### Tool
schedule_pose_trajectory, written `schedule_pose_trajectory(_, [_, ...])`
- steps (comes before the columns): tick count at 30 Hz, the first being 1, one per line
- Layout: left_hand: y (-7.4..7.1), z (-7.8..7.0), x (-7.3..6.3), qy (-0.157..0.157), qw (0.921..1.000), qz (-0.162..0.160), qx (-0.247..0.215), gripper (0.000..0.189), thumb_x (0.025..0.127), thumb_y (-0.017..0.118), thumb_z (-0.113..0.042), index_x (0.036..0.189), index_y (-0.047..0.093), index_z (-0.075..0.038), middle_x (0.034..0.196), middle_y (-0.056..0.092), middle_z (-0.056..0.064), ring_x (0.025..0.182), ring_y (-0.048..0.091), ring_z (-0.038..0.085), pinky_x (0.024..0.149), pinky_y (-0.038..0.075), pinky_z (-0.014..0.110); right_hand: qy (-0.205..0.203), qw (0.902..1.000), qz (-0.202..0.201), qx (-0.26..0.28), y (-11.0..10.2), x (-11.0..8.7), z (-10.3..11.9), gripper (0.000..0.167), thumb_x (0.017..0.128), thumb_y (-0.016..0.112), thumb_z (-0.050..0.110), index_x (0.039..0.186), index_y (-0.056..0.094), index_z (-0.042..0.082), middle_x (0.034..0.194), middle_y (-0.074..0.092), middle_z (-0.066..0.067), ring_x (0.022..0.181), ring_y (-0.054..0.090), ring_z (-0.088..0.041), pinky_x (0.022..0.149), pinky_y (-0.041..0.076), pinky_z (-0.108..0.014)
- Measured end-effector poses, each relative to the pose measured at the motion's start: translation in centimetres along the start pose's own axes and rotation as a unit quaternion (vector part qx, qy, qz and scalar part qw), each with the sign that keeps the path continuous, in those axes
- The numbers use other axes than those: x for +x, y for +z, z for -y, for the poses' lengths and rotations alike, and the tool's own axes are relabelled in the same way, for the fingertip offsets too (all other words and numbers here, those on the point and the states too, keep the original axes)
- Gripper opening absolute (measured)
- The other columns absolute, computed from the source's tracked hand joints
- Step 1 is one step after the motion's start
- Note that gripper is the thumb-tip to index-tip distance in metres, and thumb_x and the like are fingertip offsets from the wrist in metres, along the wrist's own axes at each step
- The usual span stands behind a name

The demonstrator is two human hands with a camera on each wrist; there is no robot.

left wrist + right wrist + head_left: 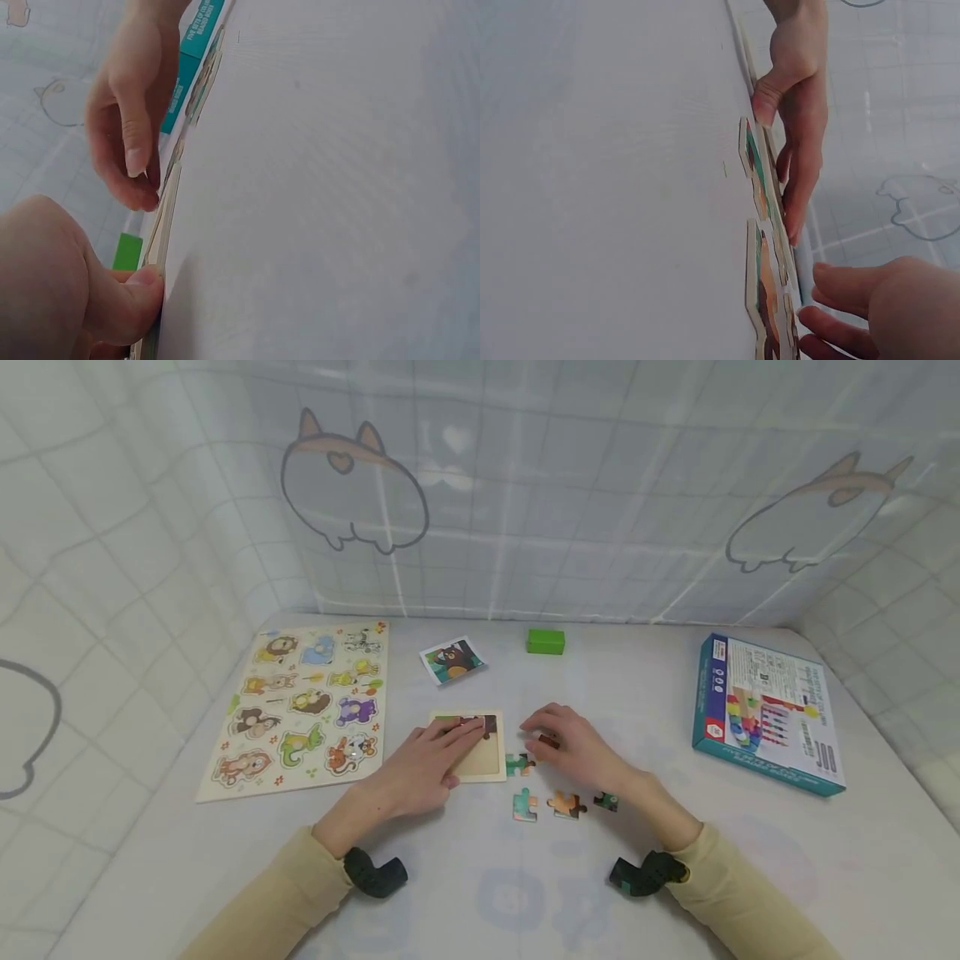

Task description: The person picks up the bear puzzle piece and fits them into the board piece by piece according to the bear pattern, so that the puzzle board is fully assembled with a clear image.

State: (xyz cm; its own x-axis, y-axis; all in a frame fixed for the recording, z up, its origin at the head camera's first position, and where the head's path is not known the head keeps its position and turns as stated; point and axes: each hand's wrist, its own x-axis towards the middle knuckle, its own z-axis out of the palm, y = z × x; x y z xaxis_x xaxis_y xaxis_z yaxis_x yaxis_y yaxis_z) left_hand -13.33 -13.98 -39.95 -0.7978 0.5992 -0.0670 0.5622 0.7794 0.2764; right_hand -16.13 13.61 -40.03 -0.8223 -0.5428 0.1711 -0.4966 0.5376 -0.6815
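Observation:
A shallow wooden puzzle tray [491,764] lies before me, with dark and green pieces [490,724] along its far edge. My left hand [420,768] rests on this tray, fingers stretched over the pieces and thumb at the near rim, as the left wrist view shows. To the right, my right hand [573,747] hovers with loosely bent fingers, fingertips close to a dark brown puzzle piece [549,741]. A green and brown piece [519,765] touches the tray's right side in the head view. Nearer me lie a teal piece [524,805], an orange one [567,805] and a dark green one [606,801].
A picture card of a bear [453,660] and a green block [546,642] lie beyond the tray. On the left is a large wooden animal puzzle board [300,710]; at the right, a teal toy box [772,714]. A patterned curtain [525,485] stands behind the table.

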Motion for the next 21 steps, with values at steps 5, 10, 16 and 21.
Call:
schedule_pose_trajectory(5, [-0.01,0.02,-0.09,0.005,1.0,-0.006,-0.005,0.071,0.095,0.057,-0.013,0.159,0.027,-0.018,0.166,0.024,-0.003,0.152,0.022,0.027,0.12,0.028,0.056,-0.023,0.9994,0.011,-0.023,0.33,-0.12,0.06,0.024,0.091,0.075,0.017,0.112,0.071,0.006,0.118,0.062,-0.005,0.092,0.052,-0.019,0.076,0.049,-0.03])
schedule_pose_trajectory(10, [-0.08,-0.19,-0.21,-0.003,0.9999,-0.007,-0.012,0.07,0.096,0.056,-0.012,0.159,0.028,-0.018,0.166,0.023,-0.004,0.152,0.021,0.027,0.121,0.026,0.057,-0.026,0.9985,0.037,-0.032,0.26,-0.2,0.06,0.03,0.084,0.083,0.023,0.108,0.072,0.01,0.122,0.059,-0.004,0.106,0.051,-0.022,0.084,0.049,-0.033])
schedule_pose_trajectory(16, [-0.05,-0.36,-0.34,-0.014,0.9997,-0.012,-0.018,0.07,0.095,0.058,-0.013,0.159,0.028,-0.014,0.167,0.02,-0.001,0.152,0.022,0.028,0.121,0.026,0.057,-0.022,0.9978,0.049,-0.039,0.44,-0.19,-0.28,0.023,0.083,0.083,0.026,0.101,0.072,0.016,0.124,0.057,-0.003,0.115,0.049,-0.021,0.088,0.049,-0.035])
schedule_pose_trajectory(21, [0.16,-0.17,-0.59,-0.016,0.999,-0.024,-0.033,0.074,0.094,0.06,-0.014,0.159,0.025,-0.007,0.167,0.019,0.006,0.153,0.019,0.029,0.123,0.024,0.05,-0.049,0.997,0.041,-0.044,0.51,-0.21,-0.53,0.019,0.085,0.081,0.025,0.098,0.071,0.016,0.123,0.058,-0.005,0.114,0.049,-0.023,0.088,0.048,-0.036])
